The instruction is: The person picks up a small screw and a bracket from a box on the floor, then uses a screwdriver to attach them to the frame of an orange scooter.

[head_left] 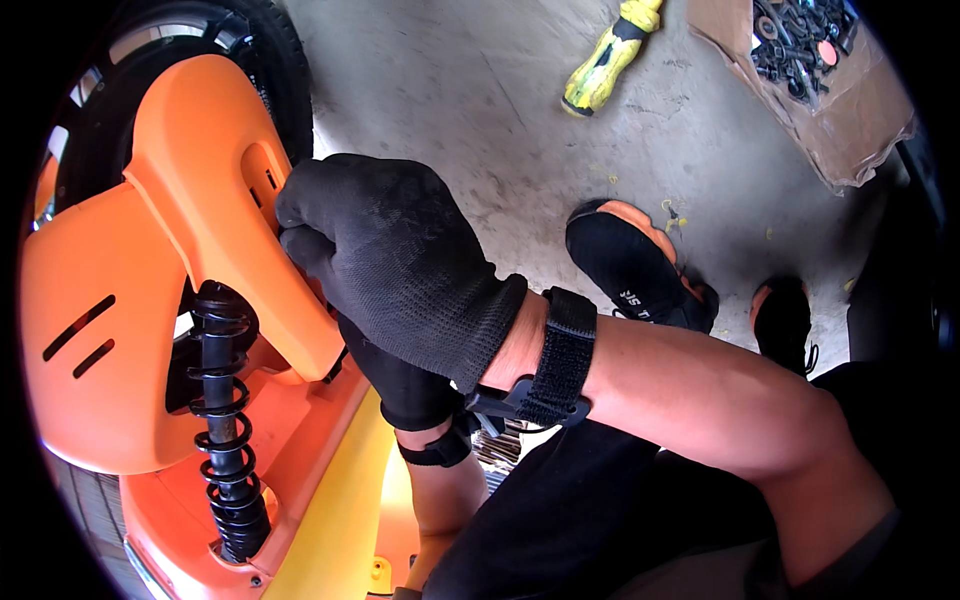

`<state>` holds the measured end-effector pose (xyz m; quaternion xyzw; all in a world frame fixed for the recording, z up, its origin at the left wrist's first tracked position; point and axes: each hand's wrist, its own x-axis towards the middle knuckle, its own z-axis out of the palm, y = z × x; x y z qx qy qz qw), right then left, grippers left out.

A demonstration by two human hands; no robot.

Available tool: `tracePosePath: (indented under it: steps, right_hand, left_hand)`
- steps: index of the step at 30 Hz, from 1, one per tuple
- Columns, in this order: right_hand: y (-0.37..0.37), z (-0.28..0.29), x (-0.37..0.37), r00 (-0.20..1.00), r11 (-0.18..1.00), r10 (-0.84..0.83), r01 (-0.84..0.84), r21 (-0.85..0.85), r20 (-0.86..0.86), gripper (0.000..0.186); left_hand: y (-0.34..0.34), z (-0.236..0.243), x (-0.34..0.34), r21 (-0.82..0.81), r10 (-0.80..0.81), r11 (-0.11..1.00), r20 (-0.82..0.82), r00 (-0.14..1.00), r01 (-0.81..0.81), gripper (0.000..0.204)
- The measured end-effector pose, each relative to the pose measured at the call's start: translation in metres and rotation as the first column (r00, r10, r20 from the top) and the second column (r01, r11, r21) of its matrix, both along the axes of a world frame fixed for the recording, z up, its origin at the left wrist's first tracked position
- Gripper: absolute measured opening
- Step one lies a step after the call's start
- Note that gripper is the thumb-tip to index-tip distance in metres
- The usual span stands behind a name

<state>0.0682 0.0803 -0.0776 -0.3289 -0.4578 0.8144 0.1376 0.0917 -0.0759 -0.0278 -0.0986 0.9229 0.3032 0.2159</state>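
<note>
My right hand [390, 255], in a black knit glove, is curled closed against the inner edge of an orange plastic cover [215, 180]. Whatever its fingers grip is out of sight. Below it, my left hand [395, 375], also in a black glove, reaches behind the lower edge of the same cover. Its fingers are hidden by the cover and my right hand. The orange cover sits over a black tyre [285, 80] on an orange and yellow vehicle. A black coil-spring shock absorber [225, 420] stands beside the cover.
On the concrete floor lies a tool with a yellow and black handle [605, 70]. At the far right a cardboard box [860, 110] holds loose screws and small parts. My black and orange shoes [630, 260] are near my right forearm. A yellow panel [335, 500] runs along the vehicle's side.
</note>
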Motion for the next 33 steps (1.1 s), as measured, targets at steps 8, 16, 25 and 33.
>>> tracePosePath:
  steps: [8,16,25,33]
  right_hand:
    - [-0.003,-0.001,0.001,1.0,0.999,0.012,-0.011,0.042,-0.006,0.008]
    - [-0.001,0.003,-0.003,0.998,0.991,0.063,-0.065,0.119,0.021,0.008]
    - [-0.005,-0.001,-0.006,0.998,0.991,0.024,-0.031,0.132,0.052,0.008]
    - [0.025,-0.01,-0.011,0.895,0.888,0.439,-0.417,-0.191,0.086,0.019]
  left_hand:
    - [0.007,0.0,-0.001,-0.038,-0.067,0.997,0.015,0.998,0.067,0.047]
    - [-0.002,-0.005,0.001,0.154,0.094,0.983,0.039,0.995,-0.099,0.047]
    - [-0.005,-0.011,0.0,0.247,0.167,0.952,0.073,0.983,-0.18,0.04]
    - [0.065,-0.001,-0.006,0.235,0.066,0.97,-0.044,0.997,-0.054,0.028]
